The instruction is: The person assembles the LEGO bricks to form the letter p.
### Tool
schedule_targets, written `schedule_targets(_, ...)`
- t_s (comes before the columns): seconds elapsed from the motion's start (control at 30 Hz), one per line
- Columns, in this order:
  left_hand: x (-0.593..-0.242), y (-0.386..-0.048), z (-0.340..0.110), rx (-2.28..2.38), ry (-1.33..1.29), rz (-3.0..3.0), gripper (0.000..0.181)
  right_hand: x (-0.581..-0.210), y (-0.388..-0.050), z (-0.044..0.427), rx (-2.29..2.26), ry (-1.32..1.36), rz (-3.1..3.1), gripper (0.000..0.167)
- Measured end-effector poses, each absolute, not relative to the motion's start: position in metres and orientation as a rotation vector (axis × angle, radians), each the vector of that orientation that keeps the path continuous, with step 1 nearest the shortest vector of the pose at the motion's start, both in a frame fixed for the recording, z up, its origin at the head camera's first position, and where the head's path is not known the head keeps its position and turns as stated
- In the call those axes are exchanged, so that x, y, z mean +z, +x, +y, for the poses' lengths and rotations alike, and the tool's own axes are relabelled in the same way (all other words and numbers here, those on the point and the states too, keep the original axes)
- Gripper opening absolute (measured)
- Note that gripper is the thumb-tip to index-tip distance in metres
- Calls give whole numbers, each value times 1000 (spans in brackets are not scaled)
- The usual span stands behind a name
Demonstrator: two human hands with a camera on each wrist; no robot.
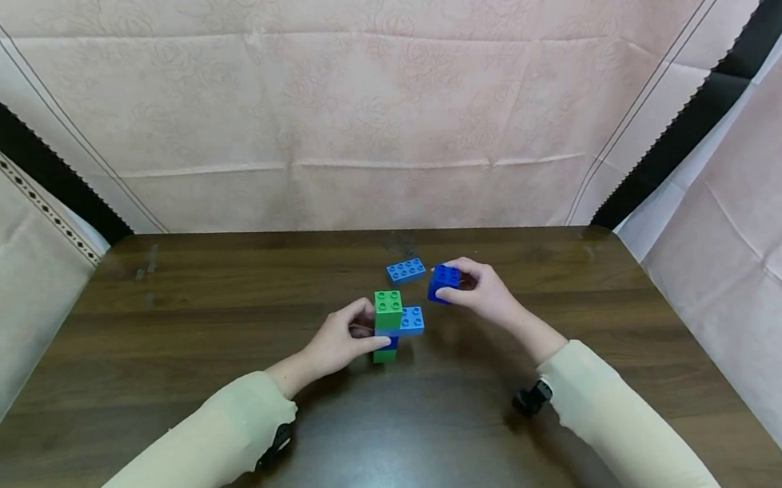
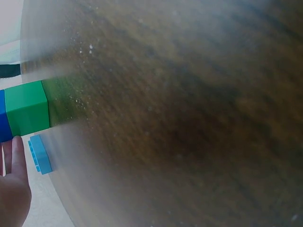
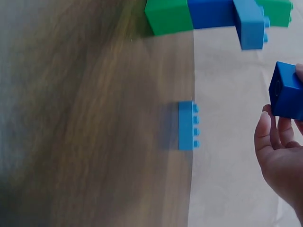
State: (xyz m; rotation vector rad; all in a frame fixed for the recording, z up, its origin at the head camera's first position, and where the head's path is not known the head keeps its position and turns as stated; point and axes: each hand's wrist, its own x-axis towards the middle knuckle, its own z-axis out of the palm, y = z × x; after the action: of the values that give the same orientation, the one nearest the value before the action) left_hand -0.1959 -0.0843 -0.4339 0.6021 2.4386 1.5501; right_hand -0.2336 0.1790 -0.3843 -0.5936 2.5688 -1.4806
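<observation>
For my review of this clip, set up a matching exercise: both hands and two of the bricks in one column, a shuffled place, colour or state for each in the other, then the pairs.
1. Left hand
2. Right hand
3. Loose light blue brick
4. Top brick of the stack

A. Lies on the table
B. Is green
C. Grips the stack
D. Holds a dark blue brick

Pairs: 1-C, 2-D, 3-A, 4-B
</observation>
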Motion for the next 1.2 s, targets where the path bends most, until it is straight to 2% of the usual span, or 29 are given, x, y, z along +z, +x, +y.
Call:
schedule_targets(0.33, -434, -196, -84, 1546, 586, 2437, 27, -383, -221, 165, -1469, -725, 2480, 34)
schedule_targets(0.6, -435, -196, -84, 1542, 596, 2438, 27, -382, -217, 159, -1390, -731, 2462, 34)
schedule_targets(1.2, -432, -197, -86, 1560, 624, 2413, 29, -381, -222, 161, -1370, -817, 2417, 36)
